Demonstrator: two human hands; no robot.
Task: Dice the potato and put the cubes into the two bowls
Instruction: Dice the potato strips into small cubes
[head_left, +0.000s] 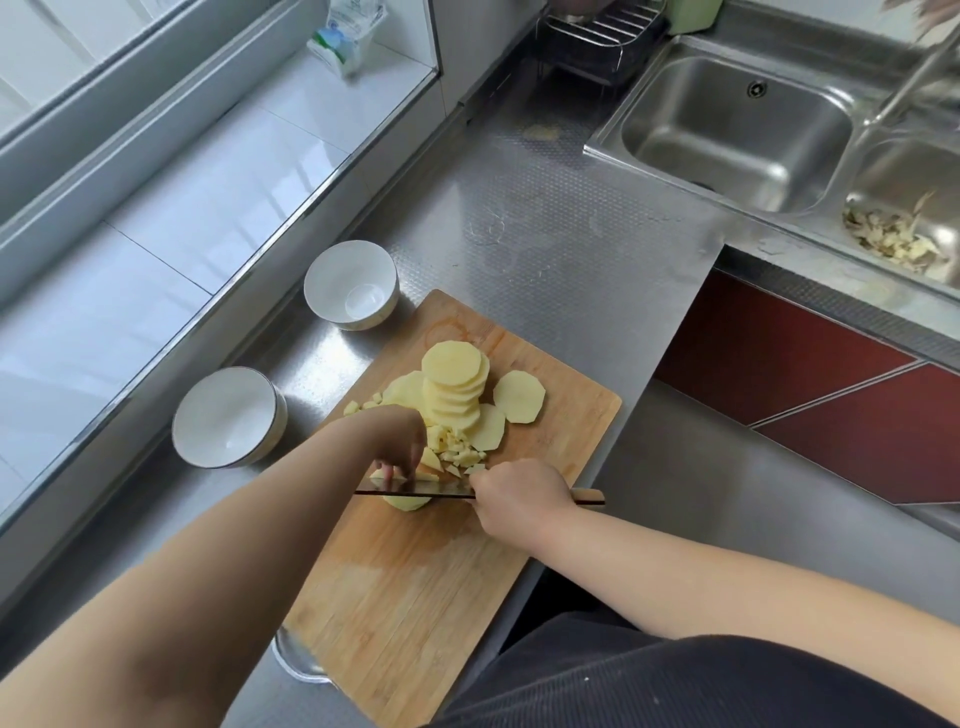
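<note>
Nearest, on the board, the right hand is wrapped round the handle of the knife, whose blade sits across a potato slice that the left hand pins with curled fingertips just beside the edge, so a slip on the wet slice could bring the blade onto those fingers. Just beyond lie the cubes, then the stacked slices, still uncut. Furthest, the near bowl and far bowl are both empty; loose cubes may roll off the board.
</note>
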